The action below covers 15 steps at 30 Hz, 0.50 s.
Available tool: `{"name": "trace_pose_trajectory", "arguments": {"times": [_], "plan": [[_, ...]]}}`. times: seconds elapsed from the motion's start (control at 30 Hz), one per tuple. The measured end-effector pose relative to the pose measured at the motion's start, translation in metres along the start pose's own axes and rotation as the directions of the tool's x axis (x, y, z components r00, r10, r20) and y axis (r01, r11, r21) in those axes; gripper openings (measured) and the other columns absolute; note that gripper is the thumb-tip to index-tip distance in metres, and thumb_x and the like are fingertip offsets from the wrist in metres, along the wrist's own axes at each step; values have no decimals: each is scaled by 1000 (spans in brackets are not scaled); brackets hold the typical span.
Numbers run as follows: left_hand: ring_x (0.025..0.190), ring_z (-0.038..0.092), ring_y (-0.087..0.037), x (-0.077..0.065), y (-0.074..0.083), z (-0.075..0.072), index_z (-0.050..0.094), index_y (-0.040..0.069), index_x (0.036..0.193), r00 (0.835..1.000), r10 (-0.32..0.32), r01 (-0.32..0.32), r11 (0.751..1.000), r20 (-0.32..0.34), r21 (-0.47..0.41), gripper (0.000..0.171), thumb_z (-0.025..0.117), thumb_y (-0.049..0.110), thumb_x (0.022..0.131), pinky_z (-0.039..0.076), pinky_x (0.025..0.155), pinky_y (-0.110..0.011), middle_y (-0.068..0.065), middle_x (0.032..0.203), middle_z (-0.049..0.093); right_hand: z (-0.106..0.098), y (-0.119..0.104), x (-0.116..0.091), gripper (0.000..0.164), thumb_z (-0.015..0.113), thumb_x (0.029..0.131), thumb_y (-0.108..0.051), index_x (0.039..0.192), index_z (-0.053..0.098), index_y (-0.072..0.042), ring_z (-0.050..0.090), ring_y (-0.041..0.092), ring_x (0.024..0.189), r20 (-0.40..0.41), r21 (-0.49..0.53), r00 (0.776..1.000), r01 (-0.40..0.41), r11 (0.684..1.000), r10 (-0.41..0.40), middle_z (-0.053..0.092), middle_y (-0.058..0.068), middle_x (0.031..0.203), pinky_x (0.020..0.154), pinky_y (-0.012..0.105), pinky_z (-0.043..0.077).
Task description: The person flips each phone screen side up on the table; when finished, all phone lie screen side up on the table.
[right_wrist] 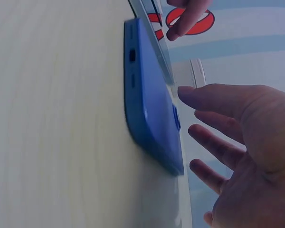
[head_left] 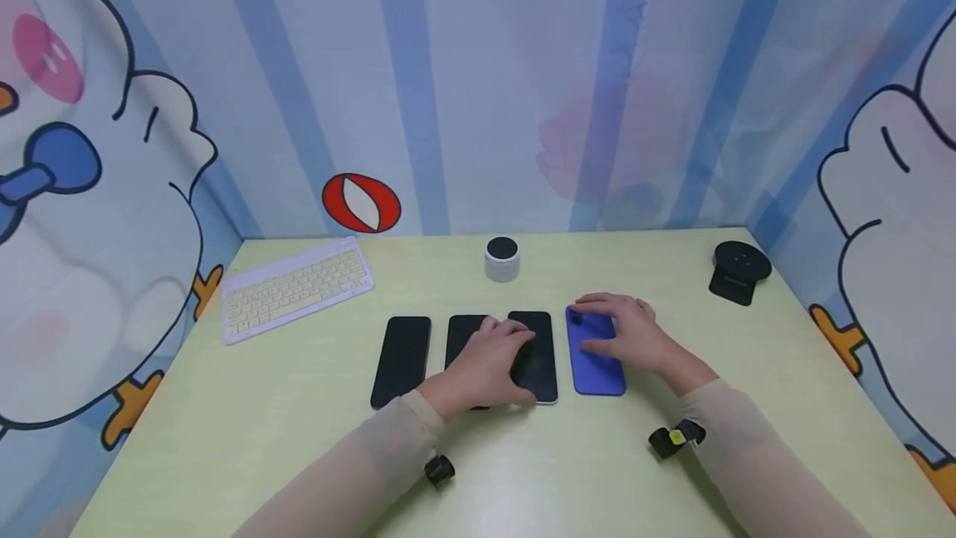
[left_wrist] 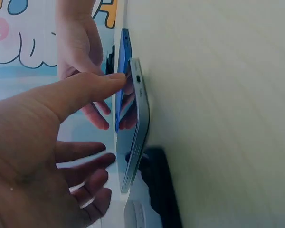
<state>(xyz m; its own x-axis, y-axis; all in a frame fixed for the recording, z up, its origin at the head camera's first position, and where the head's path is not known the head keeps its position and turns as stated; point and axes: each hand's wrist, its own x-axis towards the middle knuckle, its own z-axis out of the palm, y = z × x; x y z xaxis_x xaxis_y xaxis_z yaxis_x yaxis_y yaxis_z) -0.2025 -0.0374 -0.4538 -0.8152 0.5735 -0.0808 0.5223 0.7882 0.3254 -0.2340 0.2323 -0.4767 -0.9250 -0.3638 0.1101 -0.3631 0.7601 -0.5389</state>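
Observation:
A row of dark phones lies on the table with a blue phone (head_left: 597,368) face down at its right end. My left hand (head_left: 481,368) is over the black phone (head_left: 543,359) beside the blue one, thumb tip near its bottom edge, fingers spread and gripping nothing. Under the same hand a second black phone (head_left: 463,328) is mostly hidden. Farther left lies another black phone (head_left: 401,361). My right hand (head_left: 626,330) hovers at the blue phone; in the right wrist view its fingers (right_wrist: 213,142) are loosely apart, off the phone's back.
A white and lilac keyboard (head_left: 295,289) lies at the back left. Behind the phones stands a small white cylinder with a dark top (head_left: 502,260). A black stand with a round head (head_left: 739,271) is at the back right. Printed cloth (head_left: 493,90) encloses the table's far side.

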Motion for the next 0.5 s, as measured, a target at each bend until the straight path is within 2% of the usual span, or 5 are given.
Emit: {"name": "trace_pose_trajectory", "arguments": {"times": [0.2,0.33,0.5], "plan": [[126,45,-23,12,13,11,57,15,148,997,77,-77,997,-8,-10,78,84,50,82,45,105,-36,-1,152,53,-8,16,-8,56,80,90,-21,142,63,-9,50,45,139,-23,14,999,-46,999,46,60,19,146,109,72,29],[125,44,-22,19,20,16,59,16,146,997,73,-73,997,-4,-3,75,82,51,84,45,102,-34,-1,152,54,-14,23,-11,53,76,93,-18,142,62,-7,48,47,140,-16,19,997,-75,997,76,59,21,146,110,72,28],[125,45,-23,26,23,19,60,16,145,998,63,-63,998,7,27,75,83,51,83,45,103,-33,-1,150,56,-20,30,-11,54,74,92,-10,144,59,-6,44,48,142,34,59,995,-98,993,96,56,23,149,115,68,31]]}}
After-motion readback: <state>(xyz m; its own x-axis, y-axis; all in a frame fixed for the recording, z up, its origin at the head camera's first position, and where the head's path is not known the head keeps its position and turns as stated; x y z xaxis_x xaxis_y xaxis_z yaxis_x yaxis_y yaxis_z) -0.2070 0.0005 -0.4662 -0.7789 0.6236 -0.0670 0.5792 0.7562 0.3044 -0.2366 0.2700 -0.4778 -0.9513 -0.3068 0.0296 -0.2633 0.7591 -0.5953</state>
